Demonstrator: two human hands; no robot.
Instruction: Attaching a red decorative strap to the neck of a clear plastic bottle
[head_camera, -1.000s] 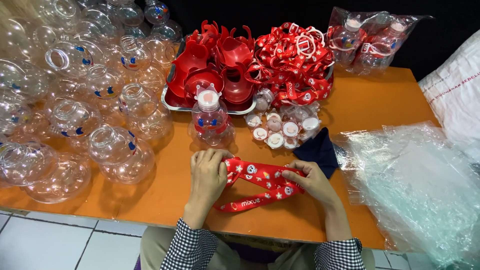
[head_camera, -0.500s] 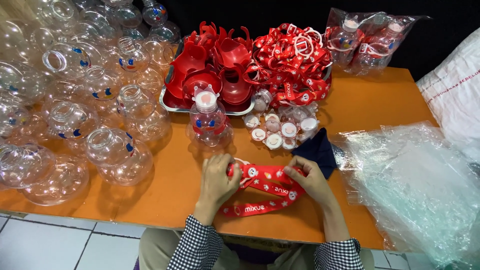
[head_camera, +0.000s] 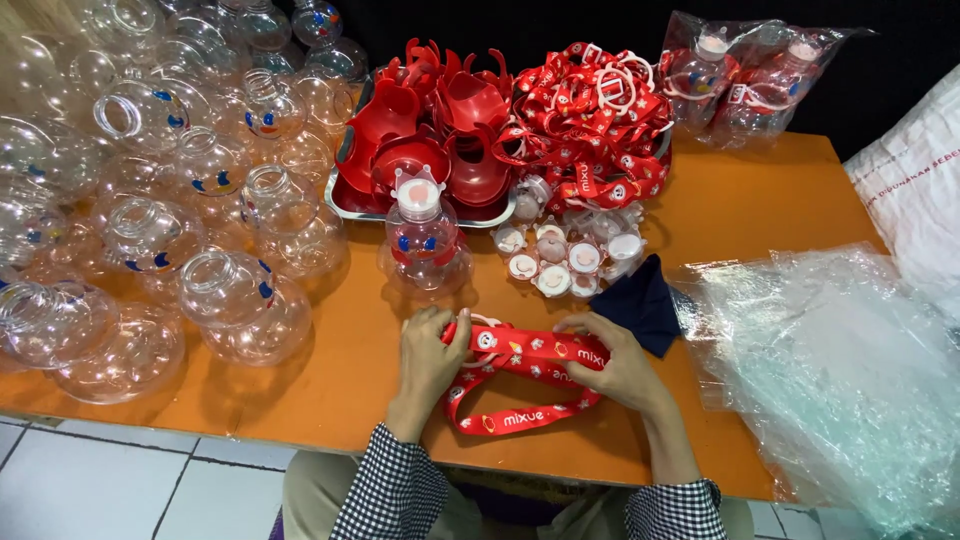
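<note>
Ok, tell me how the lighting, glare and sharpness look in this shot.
Head view: bright, even light; glare on the clear bottles and plastic bags; soft shadows on the orange table; background black; hands and red strap sharp; wide-angle bending at the edges.

An orange table (head_camera: 760, 200) carries clear bottles (head_camera: 240, 310), a red strap (head_camera: 525, 385) and plastic bags (head_camera: 840, 370)

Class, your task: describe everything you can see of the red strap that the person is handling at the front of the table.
The red strap is a flat ribbon that looks like woven fabric, printed with white lettering, stars and small round figures. It lies doubled into a loop on the orange table, near its front edge. The left hand pinches its left end, where a white fitting seems to sit; the right hand presses its upper band on the right. The lower band curves free toward the person.
</note>
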